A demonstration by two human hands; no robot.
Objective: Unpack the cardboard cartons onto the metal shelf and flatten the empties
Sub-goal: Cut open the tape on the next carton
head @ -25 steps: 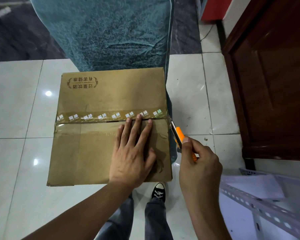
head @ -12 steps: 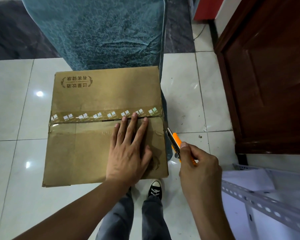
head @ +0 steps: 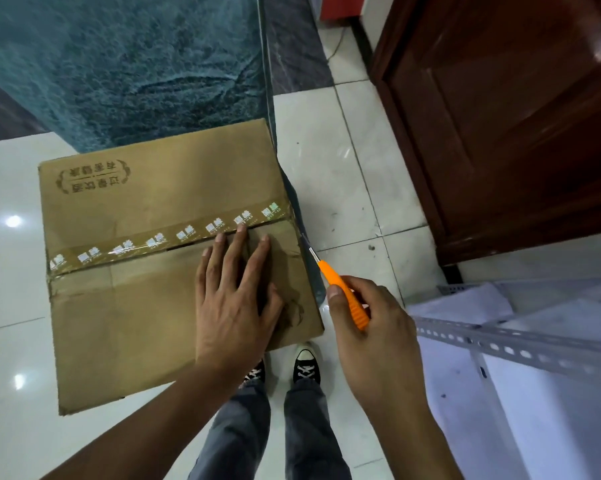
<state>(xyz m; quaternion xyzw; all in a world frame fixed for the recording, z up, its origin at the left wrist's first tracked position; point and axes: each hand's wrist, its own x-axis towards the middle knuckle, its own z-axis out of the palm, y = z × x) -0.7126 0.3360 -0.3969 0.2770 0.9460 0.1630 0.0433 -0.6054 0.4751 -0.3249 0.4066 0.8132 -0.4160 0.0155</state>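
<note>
A closed brown cardboard carton (head: 160, 202) stands in front of me, its top flaps sealed by a strip of printed tape (head: 160, 239) across the middle. My left hand (head: 235, 296) lies flat on the near flap, fingers spread, fingertips touching the tape. My right hand (head: 370, 327) grips an orange utility knife (head: 344, 294) just off the carton's right edge, its blade pointing at the tape's right end. The metal shelf (head: 520, 348) shows at the lower right as a slotted grey rail over white panels.
A teal fabric-covered surface (head: 125, 64) lies behind the carton. A dark wooden door (head: 517, 116) stands at the right. The floor is glossy white tile (head: 340, 174). My feet in black sneakers (head: 306, 367) are right below the carton's near edge.
My right hand with the knife has dropped slightly along the carton's right side. The view has shifted a little. My left hand stays flat on the flap.
</note>
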